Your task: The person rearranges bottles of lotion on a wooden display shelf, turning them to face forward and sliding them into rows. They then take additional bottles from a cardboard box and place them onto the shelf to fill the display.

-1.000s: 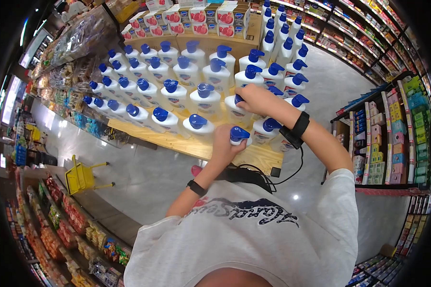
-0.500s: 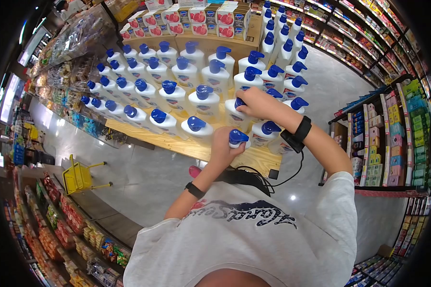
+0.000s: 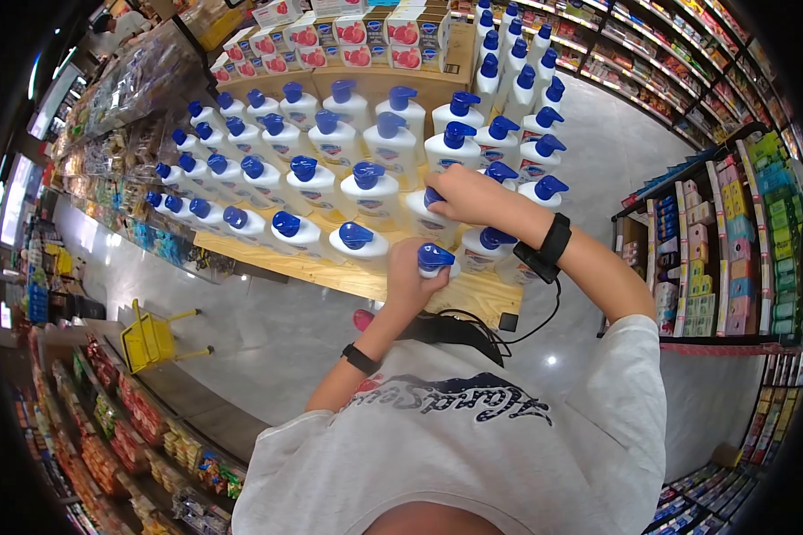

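My left hand [image 3: 408,281] is wrapped round the neck and shoulder of a white pump bottle [image 3: 436,258] with a blue pump head, at the table's front edge. Just behind it, my right hand [image 3: 471,193] is closed over the blue pump of a second white bottle [image 3: 426,216]; its fingers hide most of that pump. Both bottles look upright. Close by on the left is another pump bottle [image 3: 357,238], and on the right one more bottle [image 3: 488,245] sits below my right forearm.
Rows of pump bottles [image 3: 310,183] cover the wooden table [image 3: 348,275]. Behind them, boxes with red fruit pictures [image 3: 352,45] are stacked on a carton. Black cables [image 3: 491,332] hang near the front edge. A yellow basket cart [image 3: 149,341] and stocked shelves [image 3: 727,259] stand around.
The view has shifted slightly, so the bottles and boxes appear a little further left. Both hands keep their grips on the same two bottles.
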